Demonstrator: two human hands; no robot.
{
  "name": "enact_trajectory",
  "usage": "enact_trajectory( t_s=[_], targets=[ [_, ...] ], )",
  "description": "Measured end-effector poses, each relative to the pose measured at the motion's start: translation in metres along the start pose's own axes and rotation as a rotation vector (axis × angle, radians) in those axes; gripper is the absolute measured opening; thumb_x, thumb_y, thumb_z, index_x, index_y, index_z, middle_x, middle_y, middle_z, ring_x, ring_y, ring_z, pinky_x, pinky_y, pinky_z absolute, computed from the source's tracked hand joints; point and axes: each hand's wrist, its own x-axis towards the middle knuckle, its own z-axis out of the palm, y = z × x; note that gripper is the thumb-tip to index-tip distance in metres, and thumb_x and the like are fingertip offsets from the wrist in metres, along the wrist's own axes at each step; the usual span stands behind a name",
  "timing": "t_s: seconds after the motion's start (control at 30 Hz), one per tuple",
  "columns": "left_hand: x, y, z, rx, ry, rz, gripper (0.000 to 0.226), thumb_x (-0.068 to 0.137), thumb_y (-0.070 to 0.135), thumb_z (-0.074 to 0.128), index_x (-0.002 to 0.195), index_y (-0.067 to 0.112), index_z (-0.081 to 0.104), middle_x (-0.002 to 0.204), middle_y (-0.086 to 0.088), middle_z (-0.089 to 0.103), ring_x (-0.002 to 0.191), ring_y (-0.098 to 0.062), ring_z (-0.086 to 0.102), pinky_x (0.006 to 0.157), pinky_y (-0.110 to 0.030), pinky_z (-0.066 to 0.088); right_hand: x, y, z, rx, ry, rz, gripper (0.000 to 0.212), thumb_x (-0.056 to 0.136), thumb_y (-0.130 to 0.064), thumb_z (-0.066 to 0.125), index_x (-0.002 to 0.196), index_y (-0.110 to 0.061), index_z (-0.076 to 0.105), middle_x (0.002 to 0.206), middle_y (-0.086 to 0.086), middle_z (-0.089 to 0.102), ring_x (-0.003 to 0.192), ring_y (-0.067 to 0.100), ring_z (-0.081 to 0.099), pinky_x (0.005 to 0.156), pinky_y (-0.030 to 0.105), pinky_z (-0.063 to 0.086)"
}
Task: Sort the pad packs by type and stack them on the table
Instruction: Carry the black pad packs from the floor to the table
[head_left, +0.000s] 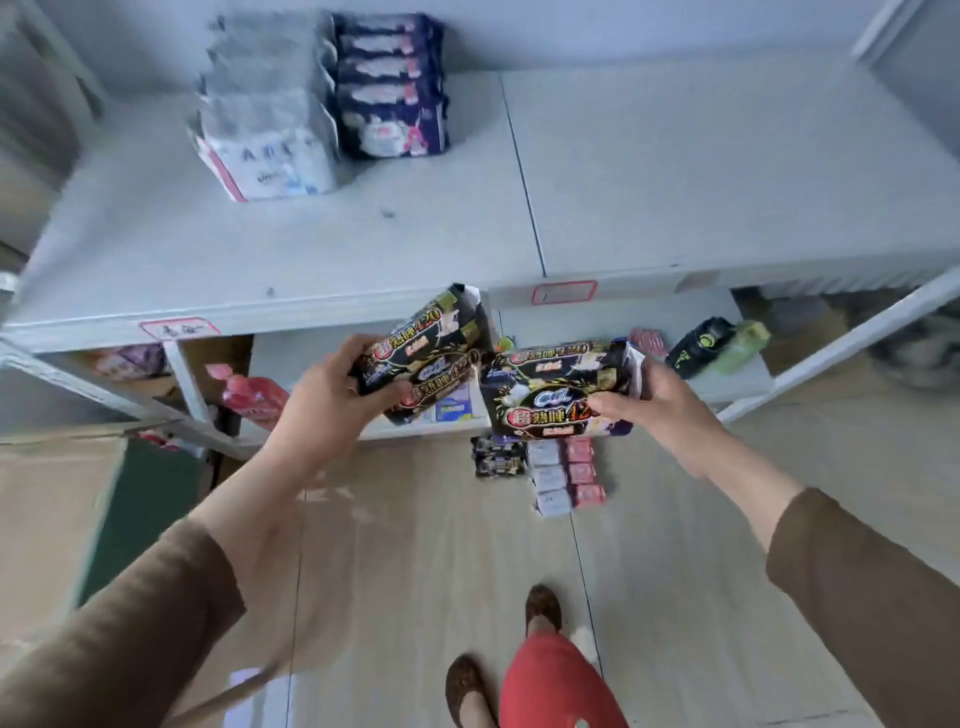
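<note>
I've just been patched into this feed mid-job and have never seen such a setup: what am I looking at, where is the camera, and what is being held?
There is no machine here. It is one picture from a wide-angle camera worn on a person's head, looking forward and down, so the two arms in brown sleeves are the wearer's own.

The left hand has black pad packs in its grip, at least two, held together. The right hand holds more black packs of the same design.

Ahead is a grey table. At its back stand two sorted stacks side by side: white pad packs and dark blue pad packs. No black stack is there yet.

Below, small packs on the floor lie in a cluster, and a lower shelf holds a green bottle.
</note>
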Motion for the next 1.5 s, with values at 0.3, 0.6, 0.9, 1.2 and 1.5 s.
enact_trajectory(
  t_s=[0.3, 0.6, 0.9, 1.2, 1.5],
  targets=[
    [0.141, 0.085, -0.052, 0.204, 0.081, 0.229, 0.045, 0.077, 0.033, 0.079, 0.118, 0.026, 0.061, 0.108, 0.004, 0.054, 0.089, -0.015, 0.056, 0.079, -0.031, 0.045, 0.089, -0.098, -0.052, 0.053, 0.068, -0.204, 0.054, 0.071, -0.035, 0.086, 0.118, -0.026, 0.064, 0.116, 0.004, 0.074, 0.109, 0.025, 0.070, 0.100, 0.051, 0.052],
    [0.332, 0.155, -0.031, 0.412, 0.046, 0.303, 0.037, 0.082, 0.034, 0.076, 0.114, 0.019, 0.066, 0.102, -0.003, 0.057, 0.089, -0.023, 0.057, 0.076, -0.037, 0.048, 0.227, -0.130, -0.126, 0.044, 0.072, -0.199, 0.041, 0.082, -0.016, 0.080, 0.120, -0.023, 0.064, 0.114, 0.000, 0.074, 0.109, 0.020, 0.069, 0.094, 0.040, 0.054],
    [0.488, 0.162, -0.010, 0.580, 0.060, 0.318, 0.032, 0.084, 0.033, 0.071, 0.109, 0.014, 0.063, 0.104, -0.006, 0.059, 0.095, -0.026, 0.058, 0.083, -0.040, 0.049, 0.326, -0.142, -0.129, 0.063, 0.101, -0.163, 0.039, 0.081, -0.012, 0.081, 0.116, -0.017, 0.064, 0.106, 0.004, 0.075, 0.093, 0.016, 0.070, 0.066, 0.030, 0.057],
    [0.592, 0.134, -0.004, 0.676, 0.130, 0.297, 0.040, 0.082, 0.022, 0.070, 0.119, 0.012, 0.058, 0.109, -0.012, 0.057, 0.100, -0.035, 0.057, 0.081, -0.043, 0.048, 0.381, -0.136, -0.109, 0.036, 0.138, -0.087, 0.036, 0.080, -0.017, 0.082, 0.111, -0.017, 0.063, 0.106, 0.006, 0.074, 0.098, 0.025, 0.071, 0.068, 0.031, 0.059],
    [0.612, 0.111, -0.009, 0.875, 0.139, 0.339, 0.043, 0.084, 0.045, 0.066, 0.122, 0.025, 0.058, 0.123, -0.009, 0.058, 0.116, -0.033, 0.049, 0.094, -0.049, 0.041, 0.451, -0.145, -0.086, -0.014, 0.151, -0.119, 0.041, 0.080, -0.014, 0.081, 0.115, -0.013, 0.060, 0.105, 0.001, 0.070, 0.099, 0.020, 0.068, 0.073, 0.037, 0.062]
  ],
)
